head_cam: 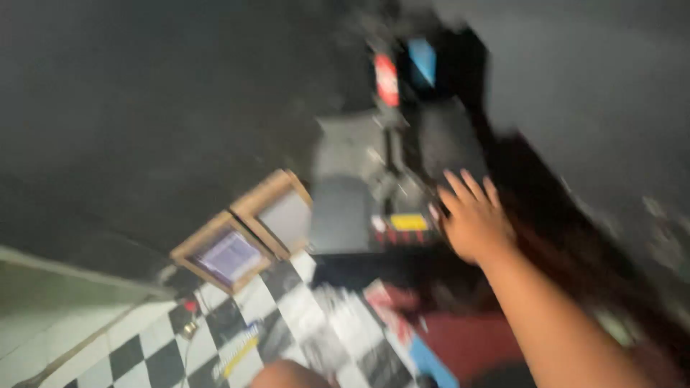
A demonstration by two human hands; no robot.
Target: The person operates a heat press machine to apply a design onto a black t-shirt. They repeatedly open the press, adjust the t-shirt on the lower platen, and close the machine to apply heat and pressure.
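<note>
The picture is blurred by motion. My right hand [471, 215] reaches forward with fingers spread, holding nothing, close to the right side of a grey machine [359, 194] that carries a yellow label and red marks near its base. A dark upright part with a red patch [386, 79] and a blue patch [422, 61] rises above the machine. At the bottom edge a rounded patch of skin [287, 375] shows; whether it is my left hand cannot be told.
Two wooden frames [248, 230] lie to the left of the machine on a black-and-white checkered cloth [237, 330]. Red and blue objects [431, 338] lie below my forearm. A dark wall fills the background, and pale tiles [50, 323] show at lower left.
</note>
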